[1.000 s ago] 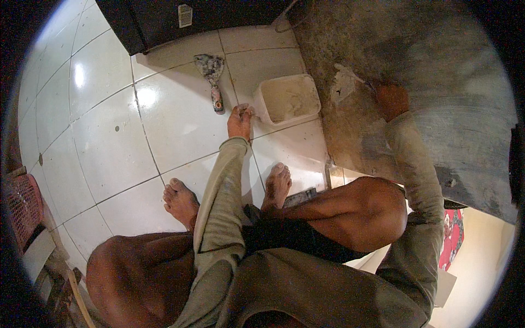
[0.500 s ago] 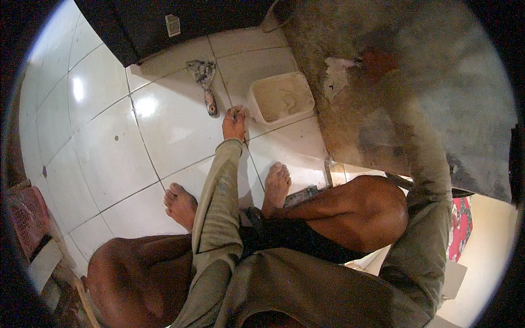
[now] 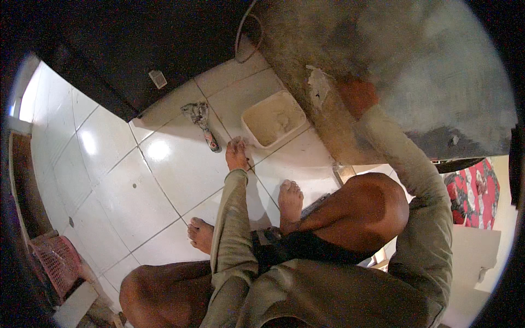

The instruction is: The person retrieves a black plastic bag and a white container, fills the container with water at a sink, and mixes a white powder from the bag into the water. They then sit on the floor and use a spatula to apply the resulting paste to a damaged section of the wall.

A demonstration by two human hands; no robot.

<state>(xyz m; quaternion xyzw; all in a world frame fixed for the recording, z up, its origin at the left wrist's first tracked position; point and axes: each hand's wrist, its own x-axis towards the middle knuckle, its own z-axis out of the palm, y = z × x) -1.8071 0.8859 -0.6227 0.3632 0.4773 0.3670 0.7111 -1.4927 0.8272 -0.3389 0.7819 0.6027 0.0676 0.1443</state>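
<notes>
My left hand [image 3: 237,153] is low over the tiled floor, fingers curled, beside the near left corner of a whitish rectangular tub [image 3: 252,138]. Whether it grips the tub or some small thing is hard to make out. Pale paste is smeared inside the tub. Left of it, a putty knife [image 3: 203,124] lies flat, its blade caked with grey-white material. Out to the right, my right hand [image 3: 356,97] is against a stained grey-brown surface, next to an irregular whitish patch [image 3: 319,86]. That hand is blurred, so its fingers and any tool are unclear.
A large dark box-like object [image 3: 131,65] with a pale label stands at the far left. A thin cable loop [image 3: 238,41] hangs beside it. A pink mesh basket [image 3: 57,263] is at the left edge. My bare feet [image 3: 291,201] rest on the white tiles.
The view has shifted, so floor things appear lower and more of the dark object shows. My right hand appears farther left and lower, still near the whitish patch. My left hand stays by the tub.
</notes>
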